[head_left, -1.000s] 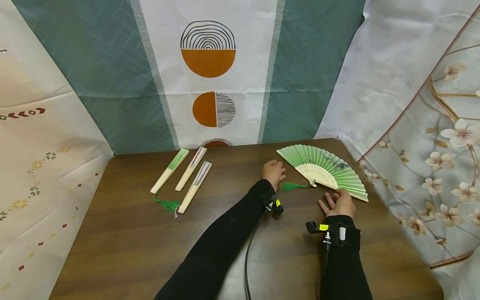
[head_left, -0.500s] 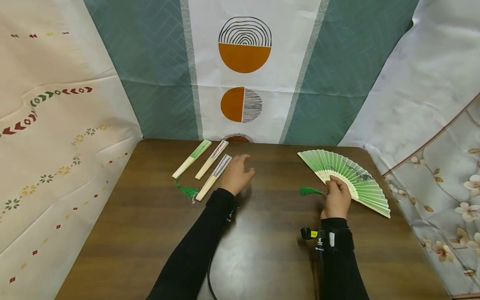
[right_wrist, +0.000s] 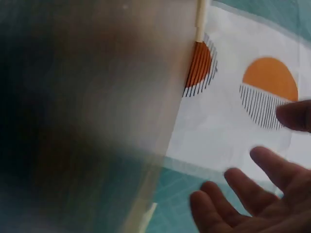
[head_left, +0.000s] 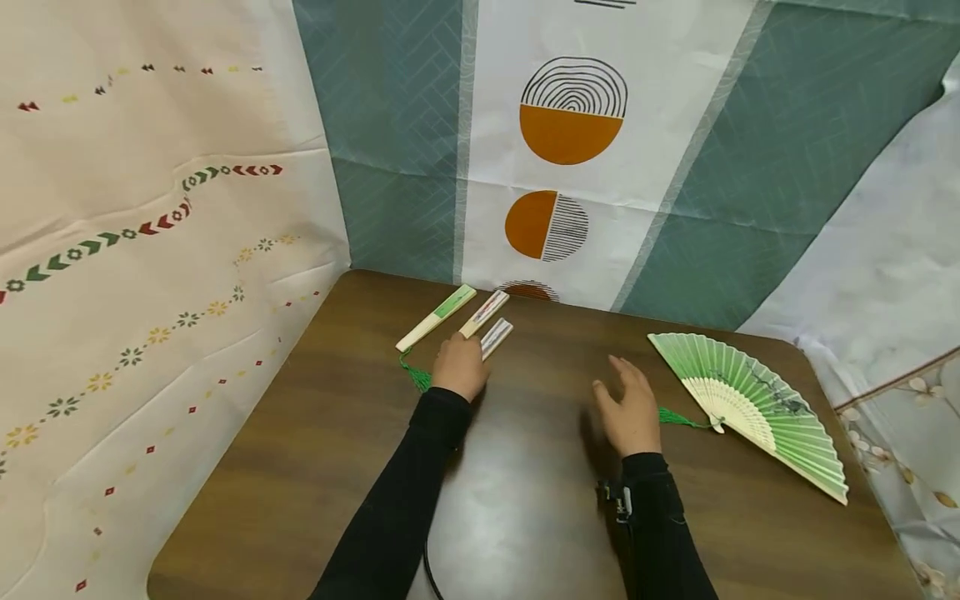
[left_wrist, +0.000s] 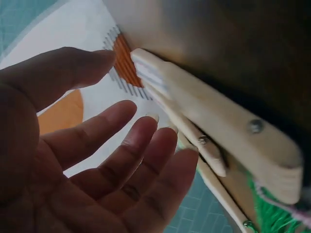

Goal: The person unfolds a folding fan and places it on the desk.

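Observation:
My left hand is over the nearest of three folded hand fans, covering its lower part; that fan's pale printed end sticks out beyond the fingers. In the left wrist view the fingers are spread and relaxed, thumb apart, close beside the nearest folded fan without gripping it. Beyond it lie the middle folded fan and the green folded fan. My right hand hovers with loose fingers and holds nothing. To its right lies a spread green fan, its tassel beside that hand.
Everything lies on a brown wooden table. Another green tassel rests by the folded fans. Cloth hangings stand behind the table and at both sides. A cable trails from the left wrist.
The left hand has moved left from beside the spread fan to the folded fans. The right hand touched the spread fan, then left it and moved left. The head view has turned left.

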Demonstrator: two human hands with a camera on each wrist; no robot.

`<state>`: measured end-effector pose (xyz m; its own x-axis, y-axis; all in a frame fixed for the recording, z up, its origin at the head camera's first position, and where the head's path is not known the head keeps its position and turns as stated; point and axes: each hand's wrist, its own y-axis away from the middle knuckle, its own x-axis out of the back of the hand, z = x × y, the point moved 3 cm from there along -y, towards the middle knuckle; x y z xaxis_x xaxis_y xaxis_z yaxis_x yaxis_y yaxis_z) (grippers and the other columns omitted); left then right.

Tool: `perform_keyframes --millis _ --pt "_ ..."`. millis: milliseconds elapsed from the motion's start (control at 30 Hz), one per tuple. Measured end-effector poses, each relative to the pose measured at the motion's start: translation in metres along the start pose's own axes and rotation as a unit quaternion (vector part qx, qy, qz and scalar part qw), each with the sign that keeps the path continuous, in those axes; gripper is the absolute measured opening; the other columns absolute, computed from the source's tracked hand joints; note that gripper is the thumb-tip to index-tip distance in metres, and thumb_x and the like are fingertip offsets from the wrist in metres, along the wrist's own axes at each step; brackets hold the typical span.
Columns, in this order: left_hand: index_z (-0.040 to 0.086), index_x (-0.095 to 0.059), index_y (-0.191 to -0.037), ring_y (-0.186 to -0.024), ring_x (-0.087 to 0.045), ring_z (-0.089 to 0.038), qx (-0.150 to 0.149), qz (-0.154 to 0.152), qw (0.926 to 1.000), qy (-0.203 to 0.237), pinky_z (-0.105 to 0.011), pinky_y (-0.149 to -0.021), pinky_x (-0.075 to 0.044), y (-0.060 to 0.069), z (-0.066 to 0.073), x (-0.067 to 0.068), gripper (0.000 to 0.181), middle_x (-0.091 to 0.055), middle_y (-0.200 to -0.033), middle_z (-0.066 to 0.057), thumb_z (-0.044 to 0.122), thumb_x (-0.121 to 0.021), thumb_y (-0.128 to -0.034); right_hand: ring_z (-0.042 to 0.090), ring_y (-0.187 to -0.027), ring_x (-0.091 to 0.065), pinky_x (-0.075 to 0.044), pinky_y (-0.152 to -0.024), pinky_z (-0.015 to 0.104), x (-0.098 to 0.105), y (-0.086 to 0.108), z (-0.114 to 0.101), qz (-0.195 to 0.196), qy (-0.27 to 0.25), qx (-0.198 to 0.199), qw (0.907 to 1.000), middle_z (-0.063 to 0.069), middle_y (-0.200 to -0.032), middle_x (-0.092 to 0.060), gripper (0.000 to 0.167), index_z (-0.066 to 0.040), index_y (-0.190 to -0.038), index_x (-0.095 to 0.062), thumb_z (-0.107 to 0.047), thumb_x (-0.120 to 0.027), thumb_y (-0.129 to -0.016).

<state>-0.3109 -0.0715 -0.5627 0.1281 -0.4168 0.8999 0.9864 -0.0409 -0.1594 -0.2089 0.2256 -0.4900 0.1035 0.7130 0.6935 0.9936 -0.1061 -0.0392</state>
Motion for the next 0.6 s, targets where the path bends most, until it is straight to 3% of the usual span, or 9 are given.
perform_keyframes --millis 100,200,367,500,600 --pt "0.004 -0.081 -0.109 -0.097 -0.074 -0.042 0.005 0.011 0.9998 -0.015 -0.057 -0.081 -0.069 0.002 -0.008 -0.017 0.028 -0.074 -0.105 -0.021 0.022 -0.092 -0.0922 0.060 -0.167 -0.030 -0.033 -0.136 0.079 -0.016 0.004 -0.004 -0.038 0.047 0.027 0.9978 0.028 -0.183 -0.032 0.062 -0.006 -0.171 -0.048 -0.031 -0.062 -0.117" --pt "0.002 -0.081 -0.107 -0.097 -0.076 -0.045 -0.003 0.024 0.9996 -0.014 -0.059 -0.082 -0.071 0.005 -0.010 -0.023 0.020 -0.075 -0.103 -0.023 0.016 -0.089 -0.0938 0.061 -0.168 -0.030 -0.034 -0.135 0.079 -0.027 0.006 -0.007 -0.053 0.094 0.041 0.9933 0.029 -0.183 -0.033 0.059 -0.004 -0.165 -0.057 -0.031 -0.067 -0.114" --pt "-0.005 -0.076 -0.110 -0.088 -0.074 -0.051 -0.016 0.030 0.9994 0.009 -0.060 -0.076 -0.071 0.008 0.001 -0.014 0.015 -0.069 -0.107 -0.032 0.001 -0.082 -0.0970 0.060 -0.168 -0.032 -0.035 -0.135 0.078 -0.031 0.007 -0.012 -0.051 0.130 0.045 0.9892 0.031 -0.181 -0.037 0.056 -0.003 -0.159 -0.063 -0.029 -0.072 -0.111" --pt "-0.008 -0.072 -0.118 -0.091 -0.074 -0.051 -0.004 0.009 0.9995 0.030 -0.061 -0.081 -0.070 0.010 0.009 0.001 0.038 -0.070 -0.109 -0.035 0.002 -0.094 -0.0890 0.059 -0.170 -0.027 -0.030 -0.139 0.076 -0.027 0.004 -0.015 -0.055 0.123 0.041 0.9900 0.030 -0.182 -0.035 0.056 -0.003 -0.160 -0.062 -0.029 -0.070 -0.112" --pt "-0.007 -0.070 -0.122 -0.100 -0.077 -0.050 0.006 -0.026 0.9992 0.030 -0.060 -0.089 -0.071 0.005 0.007 0.001 0.052 -0.076 -0.109 -0.032 0.013 -0.102 -0.0851 0.059 -0.172 -0.024 -0.027 -0.141 0.076 -0.024 0.000 -0.015 -0.060 0.121 0.039 0.9901 0.031 -0.182 -0.034 0.055 -0.003 -0.160 -0.062 -0.030 -0.069 -0.112"
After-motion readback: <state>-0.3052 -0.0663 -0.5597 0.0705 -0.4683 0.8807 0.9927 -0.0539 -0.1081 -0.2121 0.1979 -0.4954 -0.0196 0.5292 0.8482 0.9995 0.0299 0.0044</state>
